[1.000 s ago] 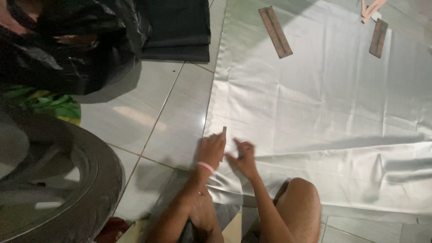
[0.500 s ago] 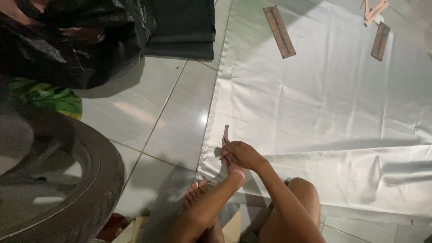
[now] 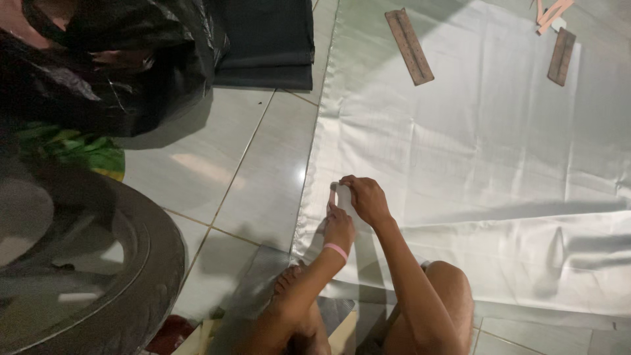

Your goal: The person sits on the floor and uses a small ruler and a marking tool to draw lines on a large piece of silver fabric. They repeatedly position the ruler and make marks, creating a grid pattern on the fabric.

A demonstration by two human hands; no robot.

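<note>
Both hands pinch up the cloth near its left edge, on the floor.

The left hand (image 3: 338, 227), with a pink band at the wrist, and the right hand (image 3: 365, 199) meet over the pale satin cloth (image 3: 473, 151), fingers together and clamped on a small raised fold of it, just in from the cloth's left edge and toward its near corner. Judging by this, the step in hand is gathering or creasing the edge; the next move would call for a steady pinch so the slippery cloth does not slide flat. The cloth lies spread on the grey tiled floor (image 3: 217, 177). Two brown strips (image 3: 409, 46) (image 3: 562, 56) lie on its far part, well apart. A black bag (image 3: 112, 66) and a folded dark cloth (image 3: 266, 43) sit off its far left corner. A round dark rim (image 3: 131, 283) lies left.
</note>
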